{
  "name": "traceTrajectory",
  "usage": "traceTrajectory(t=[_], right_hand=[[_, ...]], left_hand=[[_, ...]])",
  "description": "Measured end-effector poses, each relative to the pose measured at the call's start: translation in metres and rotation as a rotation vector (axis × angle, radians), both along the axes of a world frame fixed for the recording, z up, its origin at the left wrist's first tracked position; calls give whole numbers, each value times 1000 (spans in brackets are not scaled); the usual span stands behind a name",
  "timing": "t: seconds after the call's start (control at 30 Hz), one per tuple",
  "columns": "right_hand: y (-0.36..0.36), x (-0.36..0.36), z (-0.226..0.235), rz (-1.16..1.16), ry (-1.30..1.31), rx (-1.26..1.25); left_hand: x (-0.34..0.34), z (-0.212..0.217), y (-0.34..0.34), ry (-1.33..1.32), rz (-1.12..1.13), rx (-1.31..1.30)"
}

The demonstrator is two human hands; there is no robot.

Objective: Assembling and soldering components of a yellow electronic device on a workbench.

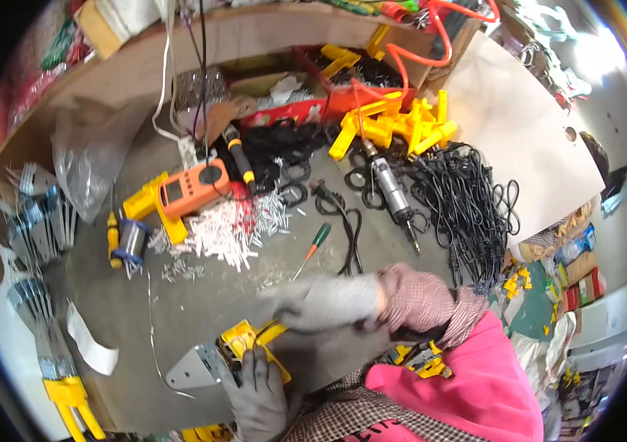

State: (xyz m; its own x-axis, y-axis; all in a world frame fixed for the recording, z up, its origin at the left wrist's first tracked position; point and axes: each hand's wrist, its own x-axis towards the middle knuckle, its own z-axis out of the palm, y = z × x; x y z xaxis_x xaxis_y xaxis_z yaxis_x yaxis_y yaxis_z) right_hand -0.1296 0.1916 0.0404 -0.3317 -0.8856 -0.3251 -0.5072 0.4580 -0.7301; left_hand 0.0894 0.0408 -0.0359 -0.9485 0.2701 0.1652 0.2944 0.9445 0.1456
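Left hand (258, 390) in grey knit glove – grasping yellow plastic block with flat steel blade (221, 357) at worktop's near edge | blade's long axis runs left, away from hands | right hand (328, 303), gloved, pinching black wire (273, 326) at block's top – grip blurred | orange multimeter (194, 186) mid-bench

A grey workbench (210, 295) is carrying an orange meter (192, 188), white tubes (228, 228), a green screwdriver (315, 247), a silver power tool (391, 191), tangled black cables (468, 206) (spreading toward the right edge), yellow plastic parts (402, 125) and a solder spool (133, 241).
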Motion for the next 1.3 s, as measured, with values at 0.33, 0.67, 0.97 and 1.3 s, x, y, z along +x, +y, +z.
traceTrajectory(t=[0.33, 0.67, 0.97, 1.3], right_hand=[[95, -244, -44, -222, 1290, 79], [189, -218, -43, -806, 1094, 39], [108, -51, 6, -1282, 70, -1129], [25, 64, -26, -987, 69, -593]], left_hand=[[-20, 26, 4, -113, 12, 65], [-14, 19, 9, -98, 100, -7], [-13, 8, 15, -68, 122, 42], [-11, -1, 9, -31, 96, 81]])
